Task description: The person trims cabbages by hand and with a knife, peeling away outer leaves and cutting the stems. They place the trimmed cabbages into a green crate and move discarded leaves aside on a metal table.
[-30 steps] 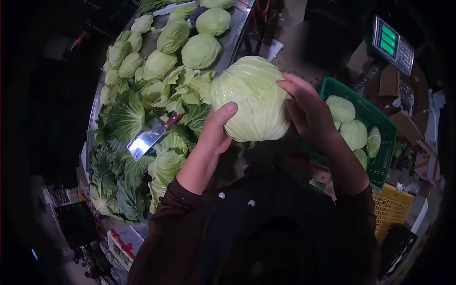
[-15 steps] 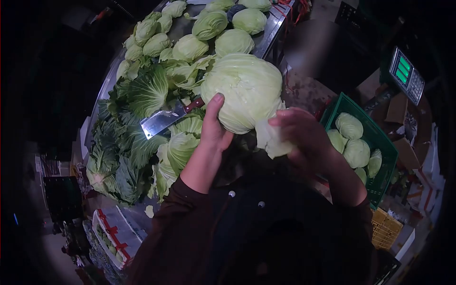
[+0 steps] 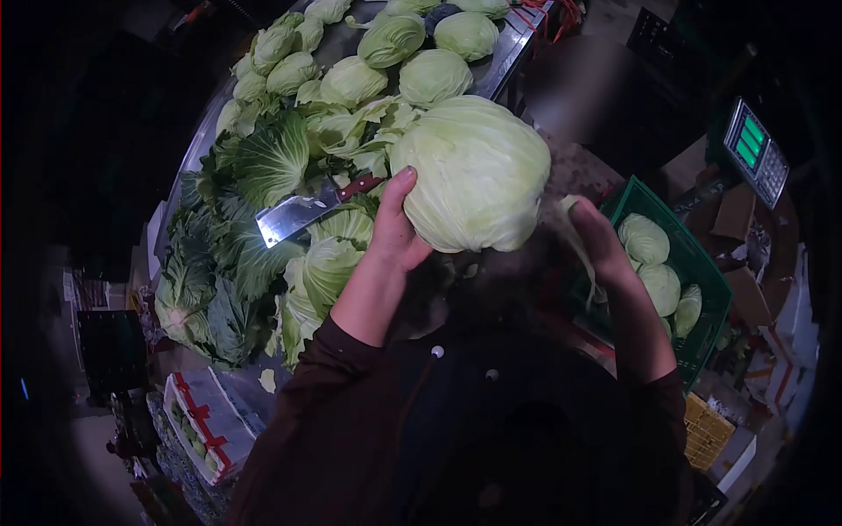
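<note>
A large pale green cabbage is held up over the near edge of the metal table. My left hand grips its left side, thumb on top and the other fingers underneath, mostly hidden. Off to the cabbage's right, my right hand is closed on a torn cabbage leaf, seen edge-on and somewhat blurred. That hand is apart from the cabbage. Left of my left hand, a cleaver with a reddish-brown handle lies on loose green leaves.
More cabbages cover the far part of the metal table. At right stands a green crate holding several cabbages, with a lit scale display beyond it. A yellow crate and a white box sit lower down.
My right hand has pulled away to the right from the cabbage, taking the leaf with it. The cabbage has shifted slightly right and turned in my left hand.
</note>
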The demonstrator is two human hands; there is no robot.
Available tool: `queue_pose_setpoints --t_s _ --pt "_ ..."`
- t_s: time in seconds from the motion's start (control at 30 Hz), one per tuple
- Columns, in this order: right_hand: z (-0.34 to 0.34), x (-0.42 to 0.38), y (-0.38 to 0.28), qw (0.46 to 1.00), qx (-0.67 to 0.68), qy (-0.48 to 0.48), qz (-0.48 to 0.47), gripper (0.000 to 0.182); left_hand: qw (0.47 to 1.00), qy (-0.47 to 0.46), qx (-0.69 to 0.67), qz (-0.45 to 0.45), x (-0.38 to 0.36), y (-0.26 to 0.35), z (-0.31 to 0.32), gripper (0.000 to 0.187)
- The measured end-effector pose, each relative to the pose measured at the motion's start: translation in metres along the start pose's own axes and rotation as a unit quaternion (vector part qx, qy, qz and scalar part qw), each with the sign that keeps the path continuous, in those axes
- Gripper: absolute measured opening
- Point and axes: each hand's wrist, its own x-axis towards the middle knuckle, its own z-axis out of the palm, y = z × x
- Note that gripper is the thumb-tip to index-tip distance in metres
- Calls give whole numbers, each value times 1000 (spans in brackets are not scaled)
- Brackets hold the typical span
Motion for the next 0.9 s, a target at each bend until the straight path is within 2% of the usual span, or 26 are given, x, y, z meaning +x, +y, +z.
queue_pose_setpoints --t_s 0.03,0.07,0.13,0.17,0.23,0.33,0.4,0.43,0.5,0.53,0.6,0.63,0.7,0.83,0.9 --pt "-2 0 -11 992 126 -4 -15 37 1000 0 -2 -2 0 -2 -1 80" --pt "2 2 -17 992 127 -1 -13 37 999 -19 27 -31 0 -5 -2 81" --pt "15 4 -25 974 207 -45 -74 52 996 -39 55 -65 -2 -9 0 82" --pt "17 1 -26 975 208 -40 -73 52 989 -62 96 -96 -3 -9 7 84" --pt "18 -3 -26 981 149 -123 -32 62 979 -85 134 -129 -3 -10 14 85" --pt "17 -10 -10 989 132 -68 15 65 970 -97 198 -103 -1 -11 19 88" --pt "23 -15 -8 986 158 -46 19 64 959 -44 277 -24 -1 -11 23 88" --pt "26 -16 -8 982 184 -26 22 63 959 -44 278 -24 1 -12 24 88" --pt "29 -17 -7 988 156 -15 7 61 870 -45 477 118 6 -14 24 73" --pt "31 -17 -6 992 128 -3 -8 59 869 -47 478 118 7 -14 23 73" --pt "38 -23 -12 984 175 15 -6 59 767 -82 602 208 8 -14 20 54" --pt "40 -26 -14 975 220 31 -2 58 767 -84 601 206 6 -16 21 54" --pt "36 -25 -5 973 227 50 -7 56 764 -48 603 224 2 -19 26 38" --pt "33 -27 -1 971 225 69 -27 52 769 -11 601 216 4 -22 34 29" --pt "36 -30 -4 975 203 83 -34 51 665 -2 680 309 9 -22 36 25"
